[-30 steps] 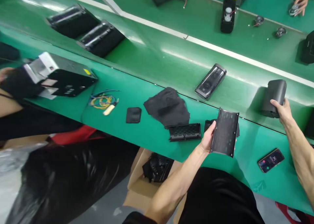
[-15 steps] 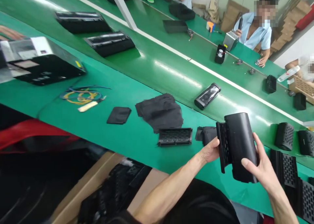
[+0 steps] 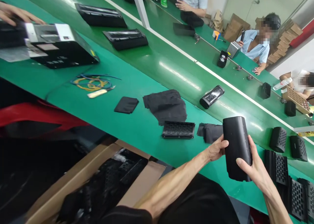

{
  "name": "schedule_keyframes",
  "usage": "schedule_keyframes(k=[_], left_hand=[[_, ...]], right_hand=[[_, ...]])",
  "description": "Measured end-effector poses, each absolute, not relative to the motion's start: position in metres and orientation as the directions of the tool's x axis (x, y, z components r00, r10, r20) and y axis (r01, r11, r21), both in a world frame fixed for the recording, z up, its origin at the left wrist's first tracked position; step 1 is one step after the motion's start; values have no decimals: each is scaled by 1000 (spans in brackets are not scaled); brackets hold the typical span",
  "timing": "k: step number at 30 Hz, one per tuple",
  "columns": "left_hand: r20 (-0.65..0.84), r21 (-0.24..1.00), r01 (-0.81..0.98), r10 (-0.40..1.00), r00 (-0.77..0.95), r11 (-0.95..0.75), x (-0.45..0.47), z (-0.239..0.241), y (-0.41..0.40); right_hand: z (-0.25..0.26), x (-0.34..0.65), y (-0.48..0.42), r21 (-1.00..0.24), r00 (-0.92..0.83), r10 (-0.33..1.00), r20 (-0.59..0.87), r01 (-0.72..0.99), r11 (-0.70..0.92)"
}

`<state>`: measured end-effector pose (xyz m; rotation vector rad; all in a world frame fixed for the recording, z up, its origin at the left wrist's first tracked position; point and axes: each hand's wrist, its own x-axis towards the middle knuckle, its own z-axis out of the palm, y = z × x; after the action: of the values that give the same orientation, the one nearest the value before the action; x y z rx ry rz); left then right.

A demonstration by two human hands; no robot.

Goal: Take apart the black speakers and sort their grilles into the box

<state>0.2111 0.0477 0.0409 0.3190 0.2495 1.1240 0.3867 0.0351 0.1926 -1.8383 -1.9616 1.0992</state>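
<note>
Both hands grip a black plastic housing [image 3: 235, 135], held upright and slightly tilted above the near edge of the green bench. My left hand [image 3: 218, 148] is closed on its left edge, thumb on the front. My right hand [image 3: 257, 166] wraps its right side, with the thumb across the front and fingers behind. The slotted panel that was at its left is no longer seen apart; the housing's far side is hidden. Left of the hands lie a slotted black panel [image 3: 178, 129], dark cloth pieces [image 3: 213, 133] and a larger stack of dark sheets [image 3: 168, 106].
Several perforated black housings [image 3: 278, 139] stand at right. A glossy black unit [image 3: 212, 97] lies on the green conveyor [image 3: 176, 73]. Left are a boxy machine [image 3: 63, 47], coiled cables [image 3: 93, 83] and another person's hand [image 3: 17, 14]. Below sits an open carton [image 3: 144, 181]. Co-workers sit opposite.
The slotted panel in my left hand has come against the housing and no longer shows separately. My left hand now rests on the housing's edge. The camera view has shifted a little.
</note>
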Motion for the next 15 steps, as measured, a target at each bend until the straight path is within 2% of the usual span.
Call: schedule_keyframes(k=[2, 4, 7, 10, 12, 15], left_hand=[[-67, 377, -851, 927, 368, 365, 211, 48, 49], [-119, 395, -857, 943, 310, 331, 209, 57, 52], [-195, 439, -855, 958, 208, 275, 207, 71, 55], [-234, 489, -844, 965, 116, 220, 211, 78, 57], [-242, 531, -810, 961, 136, 248, 209, 78, 60], [-210, 607, -727, 947, 243, 321, 184, 78, 74]], right_hand=[[189, 396, 35, -691, -211, 936, -283, 721, -47], [179, 404, 26, -744, -183, 965, -189, 668, -19], [152, 399, 2, -815, -46, 999, 1, 579, 27], [129, 377, -12, -856, 135, 984, 112, 517, 26], [126, 366, -10, -874, 228, 962, 151, 485, 23], [138, 375, -4, -904, 237, 965, 111, 428, -1]])
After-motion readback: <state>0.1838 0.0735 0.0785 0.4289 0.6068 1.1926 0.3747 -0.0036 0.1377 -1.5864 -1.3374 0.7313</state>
